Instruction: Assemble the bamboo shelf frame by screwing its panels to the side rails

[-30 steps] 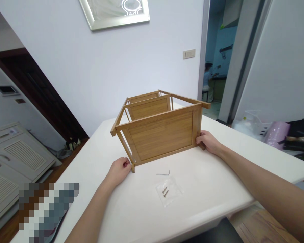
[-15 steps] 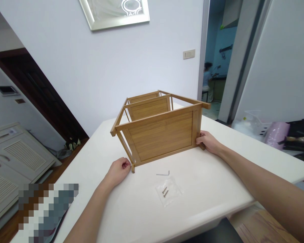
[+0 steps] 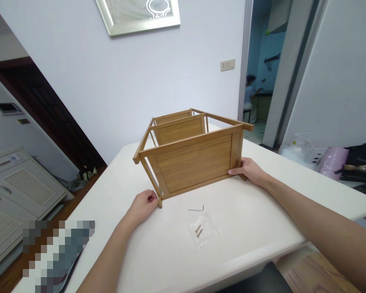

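A wooden shelf [image 3: 195, 162] with several panels lies on its side on the white table [image 3: 247, 228], its end panel facing me. At its lower right corner my right hand [image 3: 251, 171] grips the leg, thumb laid forward along the panel's lower edge and the other fingers mostly hidden behind. My left hand [image 3: 143, 206] is closed, its curled fingertips against the lower left leg end. Between my forearms lie a small hex key [image 3: 197, 210] and a clear plastic bag [image 3: 210, 230] with two screws [image 3: 199, 231] on it or inside it; I cannot tell which.
Past the table's right side are a pink wrapped roll [image 3: 332, 162] and a clear plastic bin [image 3: 305, 146]. A louvred cabinet [image 3: 24, 191] stands at the left. Through the doorway, a person [image 3: 250, 97] sits in another room. The table's front edge is close to me.
My right thumb has stretched leftward onto the lower edge of the shelf's panel. My left hand, the shelf, the hex key and the bag stay where they were.
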Available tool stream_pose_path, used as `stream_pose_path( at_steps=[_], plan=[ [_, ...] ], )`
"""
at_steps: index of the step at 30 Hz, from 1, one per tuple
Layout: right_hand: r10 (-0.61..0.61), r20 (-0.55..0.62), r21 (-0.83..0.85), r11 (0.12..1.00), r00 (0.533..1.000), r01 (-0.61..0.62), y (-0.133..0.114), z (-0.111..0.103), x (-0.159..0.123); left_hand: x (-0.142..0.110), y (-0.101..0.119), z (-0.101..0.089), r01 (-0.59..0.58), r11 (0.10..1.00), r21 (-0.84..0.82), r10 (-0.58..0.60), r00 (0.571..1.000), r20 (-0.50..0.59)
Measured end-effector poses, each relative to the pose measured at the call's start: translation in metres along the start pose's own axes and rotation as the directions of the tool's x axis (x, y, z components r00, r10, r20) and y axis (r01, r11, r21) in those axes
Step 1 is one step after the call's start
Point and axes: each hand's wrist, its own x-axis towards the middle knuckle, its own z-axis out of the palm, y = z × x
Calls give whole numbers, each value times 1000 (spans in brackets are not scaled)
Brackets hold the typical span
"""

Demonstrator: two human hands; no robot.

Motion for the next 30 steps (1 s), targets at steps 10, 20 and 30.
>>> stream_pose_path(
  at_steps=[10,20,30],
  plan=[
    [-8,-14,-28,1000,1000,7,-4,2,-1,1,-3,2,0,1000,-10,0,1000,11],
    [3,-29,-14,1000,1000,-3,2,1,3,5,-6,5,-9,995,-97,10,1000,10],
    [-13,-25,6,1000,1000,13,3,-1,2,2,-6,5,-45,995,-89,46,999,5]
  ],
)
